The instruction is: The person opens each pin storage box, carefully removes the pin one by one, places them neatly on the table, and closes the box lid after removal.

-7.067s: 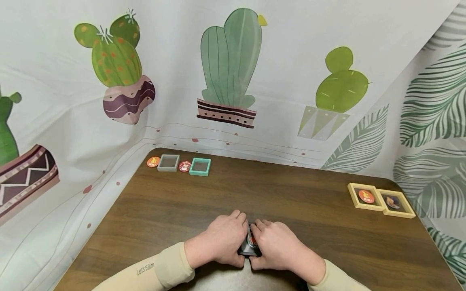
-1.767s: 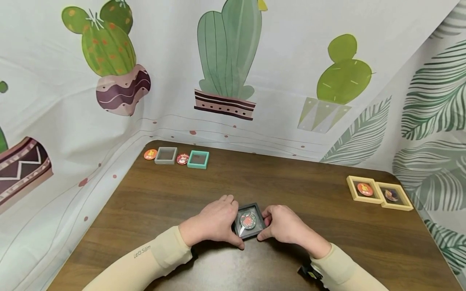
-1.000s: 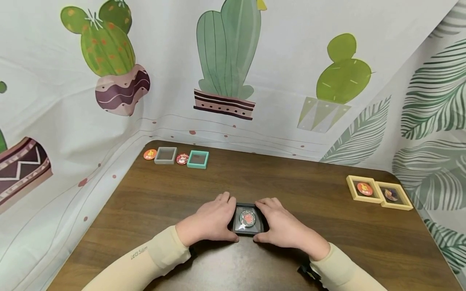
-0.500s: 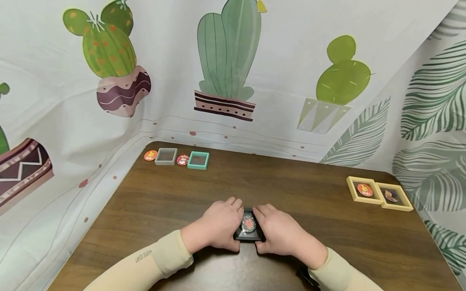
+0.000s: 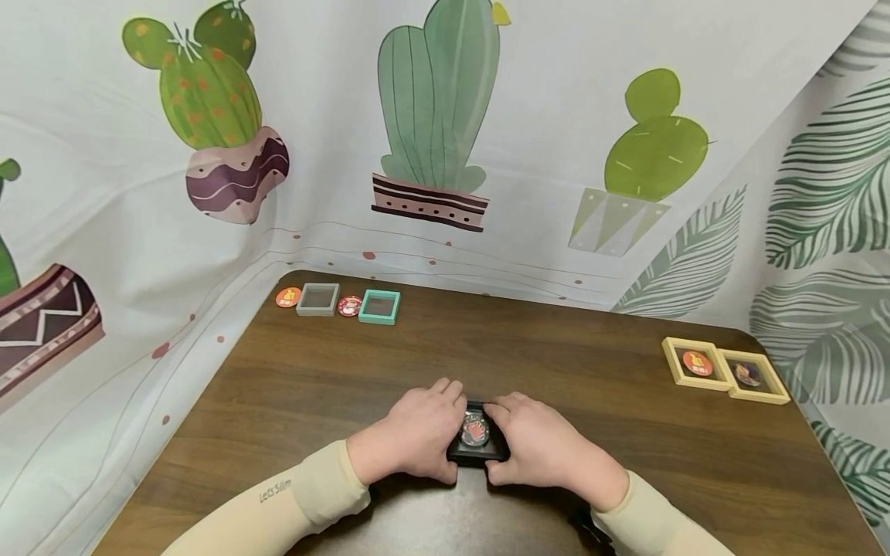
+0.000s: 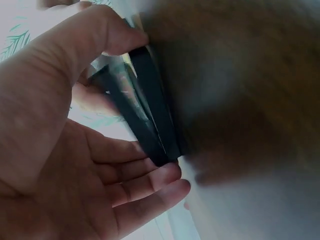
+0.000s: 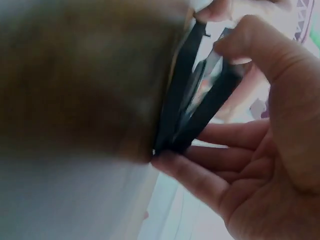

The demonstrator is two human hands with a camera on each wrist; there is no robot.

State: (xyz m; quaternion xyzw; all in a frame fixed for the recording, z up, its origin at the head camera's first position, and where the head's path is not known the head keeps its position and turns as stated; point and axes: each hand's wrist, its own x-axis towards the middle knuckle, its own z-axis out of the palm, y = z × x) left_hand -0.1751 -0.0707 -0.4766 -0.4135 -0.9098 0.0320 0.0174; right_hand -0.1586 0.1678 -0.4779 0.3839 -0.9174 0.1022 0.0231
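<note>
Over the brown table [image 5: 348, 363], the left hand [image 5: 426, 432] and right hand [image 5: 535, 442] grip the black frame [image 5: 476, 457] between them, now square after being slanted. The left wrist view shows its halves [image 6: 131, 117] parted thumb-side; the right agrees, suggesting it isn't closed.

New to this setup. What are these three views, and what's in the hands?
There's no robot: a person's left hand and right hand do the work. The wide picture comes from a head-worn camera looking forward and down; the two close-ups come from a camera on each wrist.

Both hands hold a black square display frame by its sides. The wrist views show its halves partly open, with a round badge between.

Along the far left of the wooden table lie, left to right, an orange badge, a grey frame, a red badge and a teal frame. At right sit two pale-yellow frames, each containing a badge.
</note>
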